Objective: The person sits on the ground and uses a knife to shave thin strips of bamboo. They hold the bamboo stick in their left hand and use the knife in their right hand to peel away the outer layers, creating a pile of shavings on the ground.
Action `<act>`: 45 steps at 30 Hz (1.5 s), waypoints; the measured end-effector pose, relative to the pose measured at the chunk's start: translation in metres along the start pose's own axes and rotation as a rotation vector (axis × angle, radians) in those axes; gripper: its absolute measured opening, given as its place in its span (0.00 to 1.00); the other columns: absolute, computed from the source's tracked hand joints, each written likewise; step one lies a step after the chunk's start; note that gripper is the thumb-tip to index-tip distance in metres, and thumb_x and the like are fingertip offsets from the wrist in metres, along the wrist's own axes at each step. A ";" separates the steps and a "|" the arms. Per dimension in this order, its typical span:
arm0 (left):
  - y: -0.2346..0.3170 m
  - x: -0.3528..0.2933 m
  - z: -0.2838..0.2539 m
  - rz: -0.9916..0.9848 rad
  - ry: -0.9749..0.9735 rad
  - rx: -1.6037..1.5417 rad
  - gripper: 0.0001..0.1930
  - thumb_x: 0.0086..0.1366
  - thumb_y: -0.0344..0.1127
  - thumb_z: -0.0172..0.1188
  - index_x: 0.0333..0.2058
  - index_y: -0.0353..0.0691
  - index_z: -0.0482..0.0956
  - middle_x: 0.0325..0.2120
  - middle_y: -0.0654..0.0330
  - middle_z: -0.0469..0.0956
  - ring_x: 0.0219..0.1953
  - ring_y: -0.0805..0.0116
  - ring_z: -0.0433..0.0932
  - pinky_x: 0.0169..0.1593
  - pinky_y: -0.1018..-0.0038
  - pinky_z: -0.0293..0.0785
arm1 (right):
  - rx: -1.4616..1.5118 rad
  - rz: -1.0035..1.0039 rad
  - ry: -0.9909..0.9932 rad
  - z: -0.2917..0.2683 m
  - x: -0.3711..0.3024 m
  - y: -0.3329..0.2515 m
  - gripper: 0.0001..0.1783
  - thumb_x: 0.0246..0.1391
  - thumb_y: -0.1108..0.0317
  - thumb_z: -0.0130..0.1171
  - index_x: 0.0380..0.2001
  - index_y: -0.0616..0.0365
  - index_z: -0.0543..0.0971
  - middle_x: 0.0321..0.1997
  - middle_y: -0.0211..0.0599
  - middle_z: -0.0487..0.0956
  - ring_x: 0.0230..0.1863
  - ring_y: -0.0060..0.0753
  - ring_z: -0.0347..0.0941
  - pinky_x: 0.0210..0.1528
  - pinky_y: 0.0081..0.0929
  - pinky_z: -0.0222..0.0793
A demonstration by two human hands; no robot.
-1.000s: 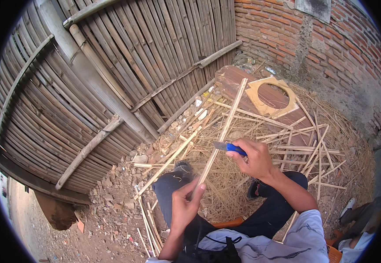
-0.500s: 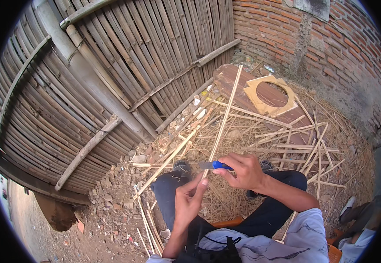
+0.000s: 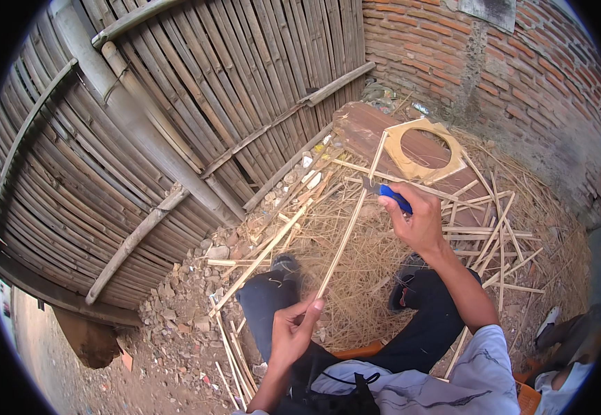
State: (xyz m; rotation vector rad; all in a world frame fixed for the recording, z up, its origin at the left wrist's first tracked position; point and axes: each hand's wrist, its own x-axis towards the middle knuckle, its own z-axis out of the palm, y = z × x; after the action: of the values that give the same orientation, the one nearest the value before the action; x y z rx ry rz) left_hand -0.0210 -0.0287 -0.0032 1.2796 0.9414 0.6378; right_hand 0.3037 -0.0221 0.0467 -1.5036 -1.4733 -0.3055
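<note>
My left hand point(image 3: 295, 330) pinches the near end of a long pale bamboo strip point(image 3: 345, 243) between thumb and fingers, low in front of me. The strip slants away and slightly to the right. Closed round the blue handle of a utility knife point(image 3: 395, 198), my right hand point(image 3: 416, 218) is out toward the strip's far part. The knife's grey blade lies across the strip there, and the strip's far end reaches past it over the brown board.
A brown board point(image 3: 362, 130) lies ahead, with a tan panel with a round hole point(image 3: 398, 155) on it. Several bamboo strips point(image 3: 501, 242) lie at right over shavings point(image 3: 356, 290). A bamboo fence point(image 3: 245, 90) stands left, a brick wall point(image 3: 425, 52) behind. Another person's sleeve point(image 3: 563, 387) shows lower right.
My right hand has slid the knife away from my left hand, along the strip toward its far end. The strip's far end has dropped lower, and my left hand has come slightly closer to me.
</note>
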 end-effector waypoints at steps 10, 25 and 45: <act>-0.019 -0.013 -0.027 0.008 -0.030 0.127 0.19 0.78 0.35 0.67 0.61 0.30 0.84 0.36 0.72 0.82 0.34 0.86 0.71 0.37 0.84 0.68 | -0.108 0.263 0.151 -0.030 0.032 0.060 0.19 0.72 0.53 0.65 0.43 0.61 0.88 0.20 0.41 0.80 0.21 0.33 0.73 0.26 0.34 0.65; 0.005 0.020 0.008 0.160 0.126 0.023 0.20 0.75 0.32 0.70 0.61 0.31 0.84 0.37 0.68 0.86 0.36 0.85 0.75 0.38 0.83 0.72 | 0.176 -0.132 -0.277 0.018 -0.036 -0.034 0.16 0.64 0.55 0.73 0.41 0.57 0.87 0.34 0.39 0.87 0.28 0.38 0.86 0.28 0.33 0.79; 0.008 0.022 0.021 0.262 0.170 0.034 0.20 0.75 0.30 0.70 0.62 0.32 0.84 0.35 0.70 0.83 0.32 0.86 0.70 0.32 0.83 0.67 | 0.186 -0.172 -0.284 0.023 -0.042 -0.050 0.15 0.61 0.55 0.75 0.42 0.53 0.88 0.31 0.34 0.87 0.25 0.38 0.85 0.25 0.34 0.77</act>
State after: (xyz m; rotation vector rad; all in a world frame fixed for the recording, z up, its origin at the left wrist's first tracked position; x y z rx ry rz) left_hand 0.0087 -0.0188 -0.0001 1.4086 0.9325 0.9501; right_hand 0.2402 -0.0416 0.0267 -1.3118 -1.8084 -0.0538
